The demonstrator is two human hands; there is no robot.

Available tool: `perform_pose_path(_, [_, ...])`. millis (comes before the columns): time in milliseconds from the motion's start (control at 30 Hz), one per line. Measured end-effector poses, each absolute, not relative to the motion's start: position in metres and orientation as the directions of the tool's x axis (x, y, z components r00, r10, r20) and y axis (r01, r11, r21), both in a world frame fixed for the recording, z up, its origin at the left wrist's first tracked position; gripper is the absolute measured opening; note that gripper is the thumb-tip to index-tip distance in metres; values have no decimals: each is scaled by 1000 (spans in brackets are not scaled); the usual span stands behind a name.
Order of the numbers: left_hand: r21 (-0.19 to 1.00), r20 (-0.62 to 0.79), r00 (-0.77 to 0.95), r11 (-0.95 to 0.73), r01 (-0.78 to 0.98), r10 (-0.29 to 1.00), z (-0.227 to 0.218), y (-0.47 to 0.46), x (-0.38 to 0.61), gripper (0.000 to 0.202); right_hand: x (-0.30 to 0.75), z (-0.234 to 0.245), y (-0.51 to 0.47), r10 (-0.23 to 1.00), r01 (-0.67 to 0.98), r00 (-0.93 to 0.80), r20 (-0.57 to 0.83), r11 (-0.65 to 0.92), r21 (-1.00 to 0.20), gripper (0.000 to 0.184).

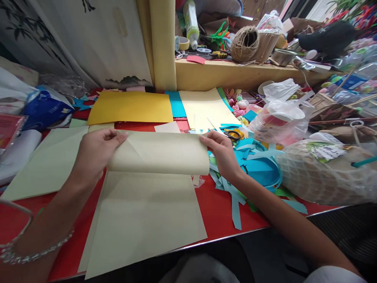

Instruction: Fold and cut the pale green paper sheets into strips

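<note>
A pale cream sheet of paper (159, 153) is bent over on itself, its curved fold facing me. My left hand (98, 151) pinches its far left corner between thumb and fingers. At the far right corner, my right hand (219, 151) grips the same sheet, fingers closed on the edge. Beneath it, more pale sheets (147, 224) lie on the red table, reaching the front edge. Dark-handled scissors (232, 135) lie just beyond my right hand, near blue paper strips (235, 210).
Yellow paper (132, 107) and a cream sheet (206, 104) lie at the back. Pale green sheets (50, 161) are at left. A blue tray (265, 173) with scraps and a net-wrapped bundle (324, 173) crowd the right. Twine (245, 43) sits on the shelf.
</note>
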State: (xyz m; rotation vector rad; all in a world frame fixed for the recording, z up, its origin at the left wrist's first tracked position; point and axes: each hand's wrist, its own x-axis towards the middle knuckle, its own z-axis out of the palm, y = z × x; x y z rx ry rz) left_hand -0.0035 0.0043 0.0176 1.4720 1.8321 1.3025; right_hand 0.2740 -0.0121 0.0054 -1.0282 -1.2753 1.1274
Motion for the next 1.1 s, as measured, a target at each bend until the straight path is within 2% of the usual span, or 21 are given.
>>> perform_pose_path(33, [776,227,-296,12,631,928,14,7,-9,21,272,4,-14,987,-47,-61,146,143,-989,20])
perform_pose_path(100, [663,247,-251,25,748,936,4,10,-15,23,269,1,-16,991,-29,-93,92,89,-996,20])
perform_pose_path(233, [583,277,-196,-3,812,941,-18,8,-14,24,266,-8,-15,997,28,-81,3,6,-1000,22])
perform_pose_path(300, [499,321,-150,-33,866,935,-24,4,-9,19,267,-12,-12,997,60,-71,-28,-24,-998,23])
perform_pose_path(367, [332,350,-76,-48,942,934,-25,-1,-3,18,268,-15,-10,997,88,-62,-55,-49,-995,23])
perform_pose_path(467, [38,315,5,-18,999,949,-25,-8,5,28,269,-15,-7,993,101,-66,-102,-95,-990,23])
perform_pose_path(533, [-98,291,28,1,995,956,-24,-11,10,33,269,-13,-7,988,97,-67,-140,-133,-986,22])
perform_pose_path(600, [-183,280,43,10,983,959,-23,-12,14,36,269,-11,-6,984,98,-66,-165,-159,-982,22])
perform_pose_path(733, [-248,236,47,13,969,971,-21,-13,18,36,269,-9,-6,982,119,-55,-179,-172,-978,20])
perform_pose_path(933, [-145,203,23,7,989,979,-22,-10,15,30,269,-14,-4,982,152,-95,-162,-146,-978,20])
perform_pose_path(1033, [-137,248,43,-8,991,968,-27,-8,12,28,270,-10,0,987,256,-93,-130,-103,-961,21])
perform_pose_path(1100, [-170,274,59,-12,985,960,-29,-6,10,28,275,2,3,985,409,-134,-111,-47,-911,23])
